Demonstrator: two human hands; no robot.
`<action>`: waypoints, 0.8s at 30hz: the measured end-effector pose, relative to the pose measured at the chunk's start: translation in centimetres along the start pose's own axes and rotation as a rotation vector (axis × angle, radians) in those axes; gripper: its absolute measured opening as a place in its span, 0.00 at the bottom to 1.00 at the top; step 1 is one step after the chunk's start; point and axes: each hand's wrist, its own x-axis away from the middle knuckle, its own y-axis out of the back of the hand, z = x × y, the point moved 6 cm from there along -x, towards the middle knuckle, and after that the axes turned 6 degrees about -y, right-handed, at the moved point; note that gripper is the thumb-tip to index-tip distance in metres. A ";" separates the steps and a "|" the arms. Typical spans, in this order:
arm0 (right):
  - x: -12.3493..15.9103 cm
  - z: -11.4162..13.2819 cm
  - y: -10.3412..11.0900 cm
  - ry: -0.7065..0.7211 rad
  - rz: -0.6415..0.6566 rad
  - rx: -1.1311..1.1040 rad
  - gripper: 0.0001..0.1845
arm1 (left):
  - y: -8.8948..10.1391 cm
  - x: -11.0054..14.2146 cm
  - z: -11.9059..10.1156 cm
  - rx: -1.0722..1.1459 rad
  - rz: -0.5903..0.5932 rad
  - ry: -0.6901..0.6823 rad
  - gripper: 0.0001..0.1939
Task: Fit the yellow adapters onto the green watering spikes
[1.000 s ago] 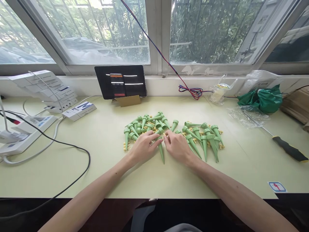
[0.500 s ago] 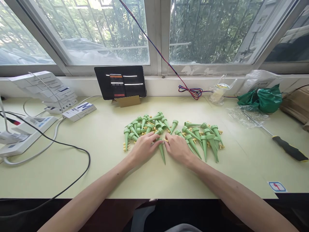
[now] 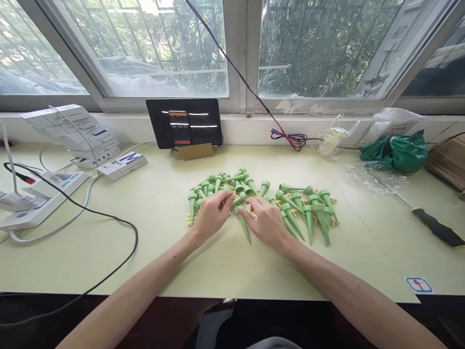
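A green plastic plant-watering spike [image 3: 244,229] lies between my hands, its narrow tip toward me and its wide capped end away. My left hand [image 3: 212,213] is just left of it, at the edge of a pile of similar spikes [image 3: 218,183]; thumb and forefinger are pinched together, and what they hold is too small to make out. My right hand [image 3: 268,222] reaches in from the other side. Its thumb rests by the spike's capped end, with the forefinger apart from it. A second group of spikes [image 3: 308,208] with small yellow parts lies beside this hand.
A tablet [image 3: 156,128] showing a timer leans on a cardboard stand. To the left are white boxes [image 3: 121,166], a power strip [image 3: 47,203] and cables. On the right lie a screwdriver [image 3: 438,228], clear plastic wrap and a green bag [image 3: 399,150].
My left hand has lifted off the spike's capped end and drawn back up and left. My right hand's thumb and forefinger have parted around that end. The spike has barely shifted.
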 end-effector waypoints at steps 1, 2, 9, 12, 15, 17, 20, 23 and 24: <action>0.1 0.4 0.0 0.026 -0.012 -0.016 0.15 | 0.5 -0.2 0.2 -0.004 -0.043 0.010 0.13; 0.3 0.7 -0.1 0.048 -0.014 -0.026 0.15 | 1.0 -0.3 0.4 -0.005 -0.076 0.024 0.13; 0.6 1.0 -1.6 0.086 0.066 0.019 0.15 | 2.3 -1.0 1.8 -0.002 -0.169 0.084 0.12; 0.2 0.3 -1.6 0.051 0.063 0.035 0.13 | 2.5 -1.2 2.1 -0.005 -0.174 0.085 0.12; -0.1 -0.3 -1.5 0.016 0.063 0.046 0.13 | 2.3 -1.4 2.3 -0.008 -0.136 0.068 0.12; -0.3 -0.5 -1.4 0.008 0.066 0.052 0.13 | 2.0 -1.5 2.3 -0.016 -0.083 0.034 0.10; -0.4 -0.6 -1.3 0.002 0.066 0.068 0.14 | 1.1 -1.2 2.1 -0.051 0.017 -0.039 0.08; -0.5 -0.8 -1.2 -0.012 0.058 0.097 0.14 | -0.2 -0.7 1.9 -0.104 0.132 -0.119 0.07; -0.6 -0.8 -1.1 -0.017 0.052 0.106 0.13 | -0.7 -0.4 1.8 -0.119 0.170 -0.135 0.08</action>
